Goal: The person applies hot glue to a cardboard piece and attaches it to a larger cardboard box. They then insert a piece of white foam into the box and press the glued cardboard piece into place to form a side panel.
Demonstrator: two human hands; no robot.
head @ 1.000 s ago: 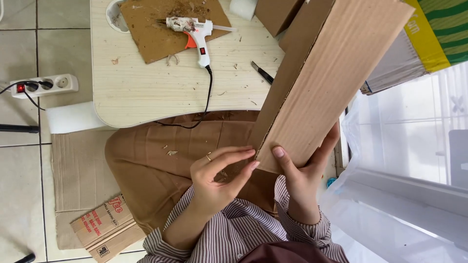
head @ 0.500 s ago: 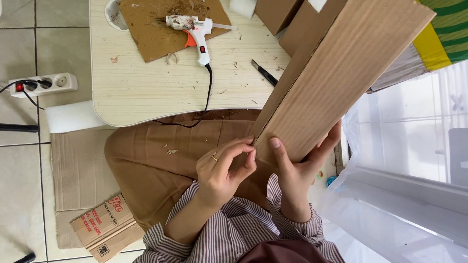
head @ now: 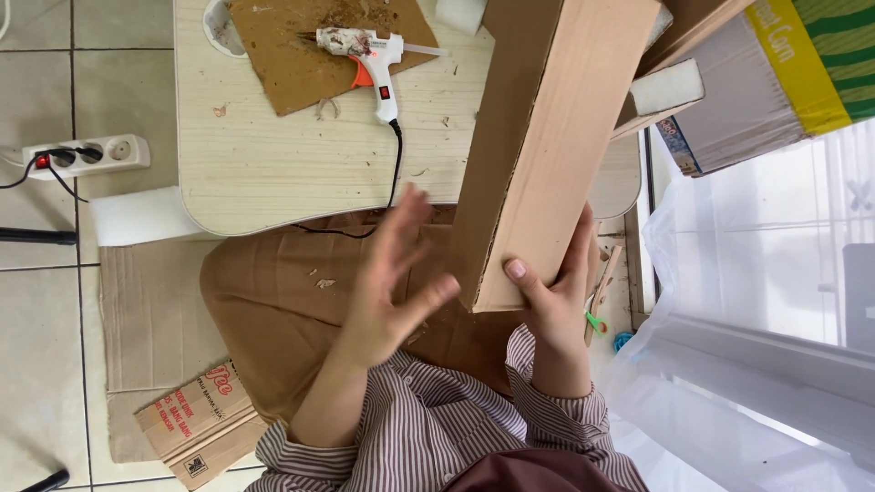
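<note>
Fingers spread and blurred, the left hand [head: 387,282] hovers released at centre frame, just beside the cardboard box [head: 547,146] and not touching it. The right hand [head: 551,292] grasps the box's lower end, thumb on its front face; the box slants toward the upper right. Behind it lies the tabletop [head: 273,164] with a glue gun [head: 365,55], its near edge free.
</note>
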